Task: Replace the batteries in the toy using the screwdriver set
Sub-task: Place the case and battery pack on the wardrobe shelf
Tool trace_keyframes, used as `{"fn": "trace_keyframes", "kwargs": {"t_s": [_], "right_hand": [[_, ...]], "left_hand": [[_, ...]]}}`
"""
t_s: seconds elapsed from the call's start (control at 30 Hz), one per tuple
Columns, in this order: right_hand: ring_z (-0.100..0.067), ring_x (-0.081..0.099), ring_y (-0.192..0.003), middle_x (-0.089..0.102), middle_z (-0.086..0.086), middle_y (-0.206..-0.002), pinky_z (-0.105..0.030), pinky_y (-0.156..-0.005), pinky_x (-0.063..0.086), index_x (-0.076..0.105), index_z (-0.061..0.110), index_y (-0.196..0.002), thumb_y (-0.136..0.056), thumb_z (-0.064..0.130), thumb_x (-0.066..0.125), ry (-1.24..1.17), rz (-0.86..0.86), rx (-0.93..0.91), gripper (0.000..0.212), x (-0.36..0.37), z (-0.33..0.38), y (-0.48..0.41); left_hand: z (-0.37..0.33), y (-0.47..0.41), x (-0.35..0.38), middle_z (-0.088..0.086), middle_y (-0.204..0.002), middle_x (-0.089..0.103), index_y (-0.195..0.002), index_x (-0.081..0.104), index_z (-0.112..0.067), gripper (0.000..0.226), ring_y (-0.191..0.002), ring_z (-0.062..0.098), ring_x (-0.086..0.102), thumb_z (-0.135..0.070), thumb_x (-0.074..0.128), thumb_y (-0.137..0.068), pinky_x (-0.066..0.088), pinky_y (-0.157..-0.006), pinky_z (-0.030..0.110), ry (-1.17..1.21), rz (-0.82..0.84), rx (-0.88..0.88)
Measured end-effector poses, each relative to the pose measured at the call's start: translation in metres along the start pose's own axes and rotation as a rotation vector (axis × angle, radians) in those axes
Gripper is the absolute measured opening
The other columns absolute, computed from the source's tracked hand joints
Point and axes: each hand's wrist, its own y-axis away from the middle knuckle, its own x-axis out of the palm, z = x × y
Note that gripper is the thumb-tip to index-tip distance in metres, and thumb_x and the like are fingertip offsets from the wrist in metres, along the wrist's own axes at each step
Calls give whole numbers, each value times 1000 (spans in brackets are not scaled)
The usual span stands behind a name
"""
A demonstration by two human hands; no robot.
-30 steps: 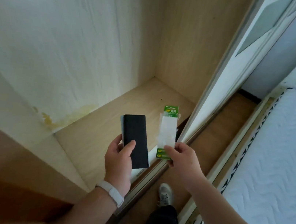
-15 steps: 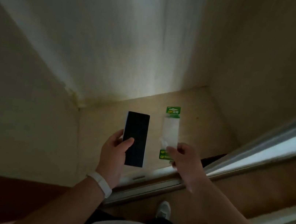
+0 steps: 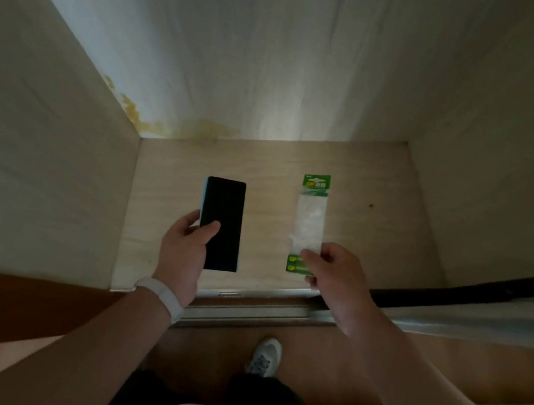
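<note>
**Supplies in hand over cupboard floor**

Gripping case (image 3: 223, 216) in left hand (image 3: 182, 252), with thumb laid across the black front and fingers curled behind the left edge, clamped on the lower half. Judged to be the screwdriver set; closed, with no tools showing.

Pinching battery pack (image 3: 309, 222) in right hand (image 3: 334, 275) by its lower end, with thumb on the front and fingers curled behind. Green card at top and bottom, clear blister between; too blurred to count cells.

Holding both face-on to the camera, side by side and apart, above cupboard floor (image 3: 273, 175). Probably held so for checking or showing, faces up to keep labels readable. Apparently not resting on anything.

No toy in view; cannot tell where it is.

Also noted: yellow stain (image 3: 152, 123) at back-left corner, door track (image 3: 260, 309) along front edge, shoe (image 3: 265, 354) below it, white band (image 3: 163, 297) on left wrist.

Stage, judged: gathering supplies, no screw touched yet. Next: find toy and a work surface, then set one item down, both hands being full. Risk: thin pack pinched at one end only, so apt to flex or slip.
</note>
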Motion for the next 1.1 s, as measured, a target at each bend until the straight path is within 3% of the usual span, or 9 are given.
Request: {"fn": "trace_keyframes", "kwargs": {"t_s": [0.23,0.43,0.6,0.73,0.83,0.97,1.1], "right_hand": [[-14,62,-63,63,-8,-77,-32,-62,50,61,11,-77,-89,28,67,20,30,51,22,11,-31,-30],[-15,62,-63,63,0,-70,-30,-59,49,59,20,-72,-90,25,67,29,32,65,20,33,-43,-48],[-19,65,-65,67,-2,-76,-34,-60,52,62,19,-82,-85,30,72,93,-82,39,15,56,-60,-79],[-21,64,-66,67,-8,-80,-41,-69,55,62,16,-86,-85,28,73,138,-139,53,17,73,-86,-110],[-29,65,-74,67,-14,-84,-46,-75,55,62,14,-86,-84,31,72,184,-169,59,20,82,-107,-137],[-28,63,-77,63,-14,-83,-32,-63,44,60,12,-89,-86,31,69,269,-170,33,22,84,-134,-171],[-9,52,-68,54,7,-76,-20,-59,37,56,17,-96,-89,26,69,285,-166,28,17,78,-151,-203]], "left_hand": [[30,-29,3,4,-107,70,-139,53,-16,45,-95,21,69,-13,65,-96,56,-80,37,-49,-51,-66],[45,-53,-6,-1,-100,70,-130,56,-20,36,-91,18,69,-12,63,-96,54,-71,30,-115,-26,-84],[67,-95,-18,4,-108,71,-135,55,-17,41,-99,24,70,-13,65,-96,57,-81,38,-151,11,-123],[97,-136,-22,4,-108,70,-134,52,-16,42,-100,23,69,-13,66,-95,56,-87,42,-179,28,-148],[119,-168,-15,3,-108,68,-133,50,-17,43,-98,22,68,-14,67,-94,56,-83,39,-206,30,-158],[146,-204,2,2,-106,67,-120,49,-22,36,-92,16,67,-12,69,-92,56,-77,33,-219,3,-158],[167,-227,23,-4,-102,64,-119,48,-24,35,-90,11,64,-15,70,-92,52,-75,27,-215,-55,-156]]}}
